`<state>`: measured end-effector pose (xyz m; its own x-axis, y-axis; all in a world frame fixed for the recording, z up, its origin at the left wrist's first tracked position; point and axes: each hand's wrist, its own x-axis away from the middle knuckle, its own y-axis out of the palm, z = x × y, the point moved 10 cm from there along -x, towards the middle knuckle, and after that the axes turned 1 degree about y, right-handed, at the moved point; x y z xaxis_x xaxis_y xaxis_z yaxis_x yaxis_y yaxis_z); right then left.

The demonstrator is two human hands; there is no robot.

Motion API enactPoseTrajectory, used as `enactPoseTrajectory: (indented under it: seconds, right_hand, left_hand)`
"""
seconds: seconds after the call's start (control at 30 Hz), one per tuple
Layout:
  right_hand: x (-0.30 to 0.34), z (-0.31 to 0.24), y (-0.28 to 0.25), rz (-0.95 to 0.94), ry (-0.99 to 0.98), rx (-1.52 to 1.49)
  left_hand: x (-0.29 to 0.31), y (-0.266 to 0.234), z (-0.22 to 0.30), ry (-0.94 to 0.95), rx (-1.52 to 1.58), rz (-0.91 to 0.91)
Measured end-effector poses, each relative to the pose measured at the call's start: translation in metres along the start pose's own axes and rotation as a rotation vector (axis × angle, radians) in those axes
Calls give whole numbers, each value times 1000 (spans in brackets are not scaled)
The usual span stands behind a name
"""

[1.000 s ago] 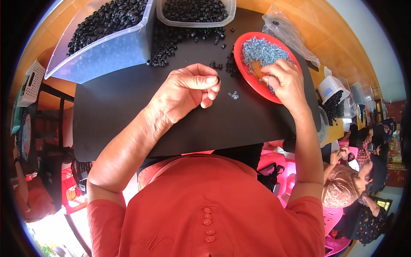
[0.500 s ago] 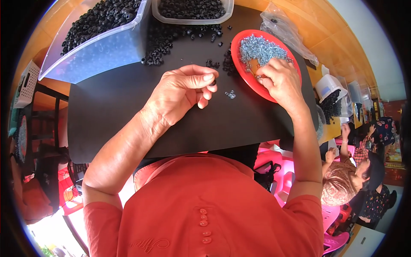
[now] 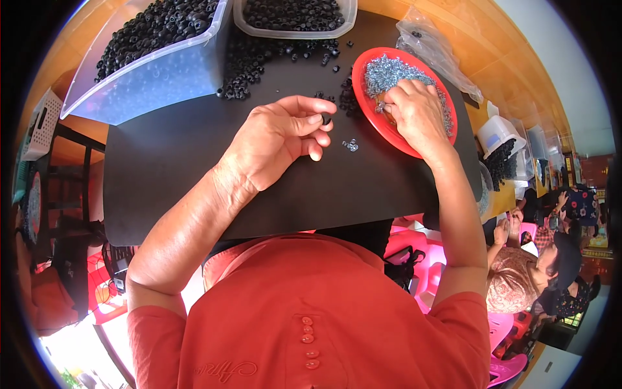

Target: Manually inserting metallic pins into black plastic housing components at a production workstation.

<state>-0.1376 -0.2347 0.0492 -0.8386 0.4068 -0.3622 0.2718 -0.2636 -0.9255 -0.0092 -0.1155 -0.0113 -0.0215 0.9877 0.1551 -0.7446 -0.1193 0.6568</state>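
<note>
Head view, left hand: your left hand (image 3: 275, 139) stays mid-mat (image 3: 162, 168), pinching a small black ring (image 3: 326, 118) between thumb and forefinger.
Right hand: your right hand (image 3: 414, 117) has dug deeper into the red plate (image 3: 382, 126) near the mat's right edge; fingers curled in the metal bits (image 3: 382, 71), catch hidden.
Meaning: probably fetching a metal piece for the ring.

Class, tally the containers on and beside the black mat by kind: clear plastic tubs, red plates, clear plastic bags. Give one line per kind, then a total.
Clear plastic tubs of black parts: 2, a large tub and a smaller tub
Red plate of small metal parts: 1
Clear plastic bag: 1
Total: 4
</note>
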Motion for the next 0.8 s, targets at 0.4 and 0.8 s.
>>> enactPoseTrajectory:
  seconds: [0.4, 0.8]
  right_hand:
    - [9, 0, -19, 104, 20, -54]
    - [24, -5, -19, -50, 27, -68]
  left_hand:
    - [-2, -6, -5, -54, -58, 47]
    - [2, -3, -5, -83, -146, 45]
